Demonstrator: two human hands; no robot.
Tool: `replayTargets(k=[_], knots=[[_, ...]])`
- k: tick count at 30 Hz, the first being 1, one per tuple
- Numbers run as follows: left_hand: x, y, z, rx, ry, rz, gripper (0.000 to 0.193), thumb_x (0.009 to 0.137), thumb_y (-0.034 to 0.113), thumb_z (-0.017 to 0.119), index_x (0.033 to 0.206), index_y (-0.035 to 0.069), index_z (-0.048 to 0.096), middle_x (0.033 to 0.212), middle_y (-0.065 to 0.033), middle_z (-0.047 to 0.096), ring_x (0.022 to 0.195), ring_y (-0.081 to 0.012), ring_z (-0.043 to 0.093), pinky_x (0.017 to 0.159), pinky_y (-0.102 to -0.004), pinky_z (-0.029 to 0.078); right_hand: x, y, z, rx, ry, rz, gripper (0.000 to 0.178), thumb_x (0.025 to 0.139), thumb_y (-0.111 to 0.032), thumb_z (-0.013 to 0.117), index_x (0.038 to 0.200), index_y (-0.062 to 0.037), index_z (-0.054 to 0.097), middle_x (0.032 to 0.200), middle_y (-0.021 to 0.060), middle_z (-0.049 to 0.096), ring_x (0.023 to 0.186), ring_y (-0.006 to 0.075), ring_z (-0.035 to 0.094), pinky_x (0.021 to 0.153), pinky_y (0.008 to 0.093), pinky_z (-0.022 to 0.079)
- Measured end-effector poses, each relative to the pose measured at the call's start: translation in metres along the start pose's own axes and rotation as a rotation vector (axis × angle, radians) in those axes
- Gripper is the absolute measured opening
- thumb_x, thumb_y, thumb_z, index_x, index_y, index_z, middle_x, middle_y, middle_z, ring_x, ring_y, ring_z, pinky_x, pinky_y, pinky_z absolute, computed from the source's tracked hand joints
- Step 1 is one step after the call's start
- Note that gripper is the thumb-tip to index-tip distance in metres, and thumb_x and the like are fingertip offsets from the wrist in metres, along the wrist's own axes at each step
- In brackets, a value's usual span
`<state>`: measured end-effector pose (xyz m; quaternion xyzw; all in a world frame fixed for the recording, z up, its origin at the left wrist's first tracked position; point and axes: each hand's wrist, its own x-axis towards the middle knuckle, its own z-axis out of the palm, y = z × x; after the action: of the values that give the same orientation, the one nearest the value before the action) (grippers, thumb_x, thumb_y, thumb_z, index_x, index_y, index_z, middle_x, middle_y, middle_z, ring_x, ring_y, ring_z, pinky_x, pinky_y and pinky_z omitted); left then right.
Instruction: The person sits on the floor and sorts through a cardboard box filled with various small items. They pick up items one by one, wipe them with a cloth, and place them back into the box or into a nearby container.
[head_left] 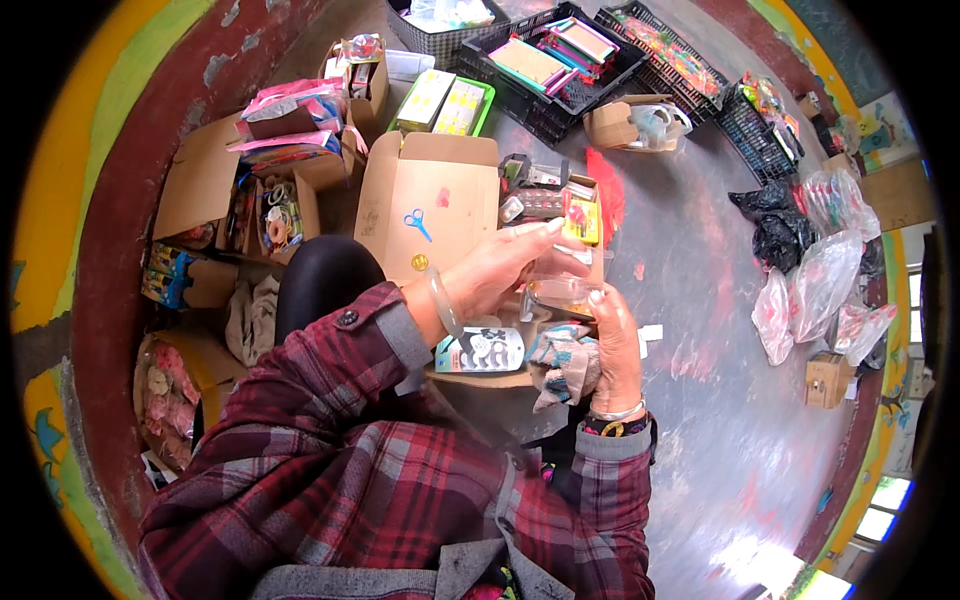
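My right hand [618, 345] is closed, its thumb on the rim of a small clear plastic container [560, 291]. A crumpled grey and teal patterned cloth [563, 362] hangs against that palm; whether the fingers grip it too is hidden. My left hand [510, 262] reaches over the container's left side with its fingers stretched out, close to or touching the plastic. Below them lies a white and teal blister card [480, 350] with dark shapes. Past the fingertips stands a small box with a yellow pack [583, 220] and a dark-lidded case [540, 185].
A cardboard sheet [385, 225] bears blue scissors [417, 224] and a gold disc [419, 262]. Open boxes of goods [190, 190] crowd the left. Black crates [500, 85] line the back. Plastic bags [825, 280] and a small wooden box [827, 380] lie on the right.
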<state>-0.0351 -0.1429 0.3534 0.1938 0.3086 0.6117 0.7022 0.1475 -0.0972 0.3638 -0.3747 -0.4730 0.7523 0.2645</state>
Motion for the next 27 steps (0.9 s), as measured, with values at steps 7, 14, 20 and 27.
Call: replayTargets(k=[7,14,20,27], knots=[[-0.007,-0.001,0.002,0.35,-0.266,0.013,0.055,0.096,0.043,0.042,0.138,0.007,0.039,0.131,-0.0051,0.049,0.117,-0.0167,0.05,0.099,-0.0306,0.038,-0.013,-0.02,0.005,0.293,0.001,0.027,0.047,0.09,-0.041,0.055,0.117,-0.0021,0.052,0.107,0.014,0.061,0.086,0.0214,0.064,0.07,0.0328,0.055],[-0.012,0.003,0.015,0.045,-0.356,-0.148,0.07,0.088,0.053,0.052,0.141,0.01,0.036,0.14,-0.0078,0.039,0.13,-0.0237,0.036,0.105,-0.0437,0.031,-0.012,-0.013,0.008,0.205,0.028,-0.186,0.056,0.089,-0.047,0.054,0.121,-0.0006,0.05,0.109,0.0133,0.059,0.091,0.021,0.062,0.076,0.0319,0.054],[-0.011,-0.005,0.009,-0.051,-0.443,-0.079,0.076,0.084,0.05,0.061,0.141,0.008,0.034,0.142,-0.0089,0.036,0.131,-0.0236,0.035,0.107,-0.0431,0.029,-0.016,-0.026,0.004,0.267,0.083,-0.065,0.051,0.094,-0.043,0.048,0.12,0.0008,0.051,0.11,0.0138,0.06,0.094,0.0215,0.062,0.079,0.0325,0.053],[-0.009,-0.013,-0.001,-0.055,-0.394,-0.127,0.078,0.078,0.038,0.071,0.139,0.003,0.037,0.144,-0.0104,0.034,0.131,-0.023,0.036,0.11,-0.04,0.027,-0.027,-0.034,0.0,0.388,-0.09,-0.021,0.048,0.087,-0.036,0.06,0.116,-0.0001,0.048,0.12,0.0151,0.052,0.105,0.0257,0.057,0.09,0.0378,0.05]])
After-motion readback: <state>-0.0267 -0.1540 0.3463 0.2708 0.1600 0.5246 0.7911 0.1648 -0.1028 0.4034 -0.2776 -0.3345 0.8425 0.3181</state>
